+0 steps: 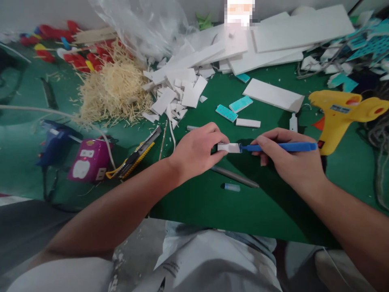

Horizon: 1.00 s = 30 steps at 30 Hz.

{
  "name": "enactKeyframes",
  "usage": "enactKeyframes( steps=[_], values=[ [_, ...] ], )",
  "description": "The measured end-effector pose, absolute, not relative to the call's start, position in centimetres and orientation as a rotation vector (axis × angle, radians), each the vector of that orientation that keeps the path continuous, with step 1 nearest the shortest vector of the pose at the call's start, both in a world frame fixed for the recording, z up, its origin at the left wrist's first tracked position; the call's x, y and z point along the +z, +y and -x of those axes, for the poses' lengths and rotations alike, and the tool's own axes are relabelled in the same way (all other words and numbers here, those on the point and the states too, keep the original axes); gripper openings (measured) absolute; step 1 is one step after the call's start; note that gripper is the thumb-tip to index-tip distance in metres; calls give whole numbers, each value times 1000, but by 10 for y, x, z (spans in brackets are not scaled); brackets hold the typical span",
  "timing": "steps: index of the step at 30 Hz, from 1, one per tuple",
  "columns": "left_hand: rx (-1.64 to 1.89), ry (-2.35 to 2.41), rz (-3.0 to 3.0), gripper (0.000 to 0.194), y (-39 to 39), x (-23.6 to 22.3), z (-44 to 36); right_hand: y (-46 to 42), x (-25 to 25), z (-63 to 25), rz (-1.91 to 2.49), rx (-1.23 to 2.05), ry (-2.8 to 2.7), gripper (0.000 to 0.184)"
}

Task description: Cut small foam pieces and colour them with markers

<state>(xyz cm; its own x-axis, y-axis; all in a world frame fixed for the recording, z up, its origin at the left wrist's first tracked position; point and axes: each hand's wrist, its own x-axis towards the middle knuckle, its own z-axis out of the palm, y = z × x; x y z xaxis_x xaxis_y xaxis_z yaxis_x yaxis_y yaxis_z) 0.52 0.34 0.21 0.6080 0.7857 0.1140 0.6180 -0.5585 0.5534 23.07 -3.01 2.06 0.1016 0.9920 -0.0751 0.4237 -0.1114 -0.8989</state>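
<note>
My left hand [202, 150] pinches a small white foam-like strip [233, 148] between thumb and fingers, its right end sticking out. In my right hand [291, 158] is a slim blue pen-like tool [296, 147], gripped like a pen and pointing left. The tool's tip meets the right end of the strip; its exact kind is unclear. Just below the hands lie a dark grey rod [235, 176] and a small clear cap with a blue end [232, 187]. Beyond them are two turquoise patterned strips [226, 113] and a narrow white strip [248, 123].
A yellow glue gun [340, 117] sits close to my right hand, beside a small white tube [293, 122]. Box cutters [136, 156], a magenta power adapter [90, 160] and a blue glue gun [57, 142] lie left. White scraps [182, 91], straw [117, 87] and white boards [304, 30] fill the back.
</note>
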Motion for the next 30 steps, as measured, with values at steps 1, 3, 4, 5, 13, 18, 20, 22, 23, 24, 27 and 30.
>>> enactKeyframes(
  steps=[1, 3, 4, 5, 13, 18, 20, 22, 23, 24, 27, 30],
  values=[
    [482, 1110, -2374, 16, 4, 2, -5, -30, 21, -231, 1632, 952, -1424, 13],
    [479, 1100, -2382, 16, 4, 1, -4, -31, 21, -233, 1622, 933, -1453, 10],
    [483, 1094, -2388, 16, 3, 1, -4, -31, 22, -233, 1626, 943, -1468, 10],
    [492, 1086, -2395, 16, 3, 1, -4, -31, 22, -234, 1636, 957, -1484, 12],
    [522, 1074, -2430, 12, 1, 0, -5, -35, 11, -239, 1584, 855, -1525, 15],
    [551, 1059, -2426, 11, 2, 0, -4, -36, 6, -240, 1572, 835, -1563, 21],
    [552, 1057, -2424, 11, 3, 0, -4, -36, 7, -240, 1571, 843, -1548, 18],
    [555, 1057, -2422, 11, 3, 0, -4, -36, 7, -241, 1576, 855, -1576, 21],
    [558, 1054, -2422, 11, 3, 0, -4, -36, 6, -241, 1578, 856, -1593, 24],
    [560, 1048, -2421, 11, 3, -1, -4, -36, 6, -241, 1578, 851, -1601, 25],
    [582, 1037, -2423, 11, 3, -2, -4, -35, 9, -240, 1588, 827, -1545, 20],
    [606, 1032, -2428, 10, 3, -3, -4, -33, 17, -238, 1600, 902, -1570, 20]
  ],
)
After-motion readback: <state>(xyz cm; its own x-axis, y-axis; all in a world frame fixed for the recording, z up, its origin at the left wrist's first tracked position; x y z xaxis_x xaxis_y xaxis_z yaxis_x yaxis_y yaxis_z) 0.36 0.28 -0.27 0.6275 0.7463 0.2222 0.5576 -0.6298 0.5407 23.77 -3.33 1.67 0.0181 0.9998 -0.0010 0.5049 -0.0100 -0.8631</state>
